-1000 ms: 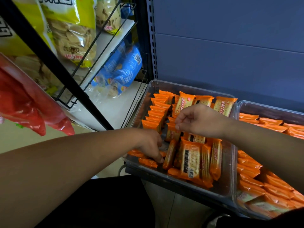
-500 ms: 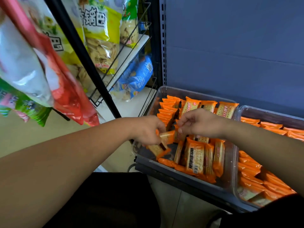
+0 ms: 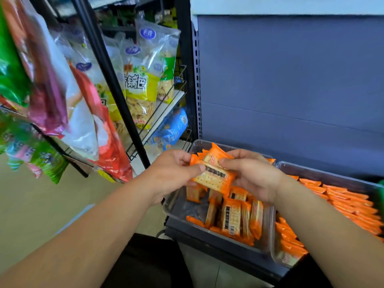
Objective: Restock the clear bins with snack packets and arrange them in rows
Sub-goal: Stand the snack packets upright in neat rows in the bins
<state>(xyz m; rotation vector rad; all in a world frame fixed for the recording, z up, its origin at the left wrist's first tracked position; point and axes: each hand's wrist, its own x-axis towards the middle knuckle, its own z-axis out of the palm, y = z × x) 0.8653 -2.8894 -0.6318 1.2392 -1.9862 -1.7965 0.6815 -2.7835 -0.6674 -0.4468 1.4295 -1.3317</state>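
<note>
Above the left clear bin [image 3: 178, 210] both my hands hold a small stack of orange cracker packets [image 3: 214, 175]. My left hand [image 3: 174, 173] grips the stack from the left, thumb on top. My right hand [image 3: 251, 173] pinches it from the right. Below them more orange cracker packets [image 3: 232, 217] stand upright in the bin, some leaning, with bare floor at the bin's front left. A second clear bin [image 3: 332, 175] to the right is packed with rows of orange packets [image 3: 353, 206].
A black wire rack [image 3: 116, 96] on the left carries yellow chip bags [image 3: 141, 90] and a blue bag [image 3: 172, 127]. Hanging red, green and pink snack bags [image 3: 52, 100] crowd the far left. A grey shelf back panel [image 3: 291, 80] rises behind the bins.
My left hand picked packets up from the bin's front and lifted them. Both hands rose and met above the bin, now holding the stack together. The camera tilted up.
</note>
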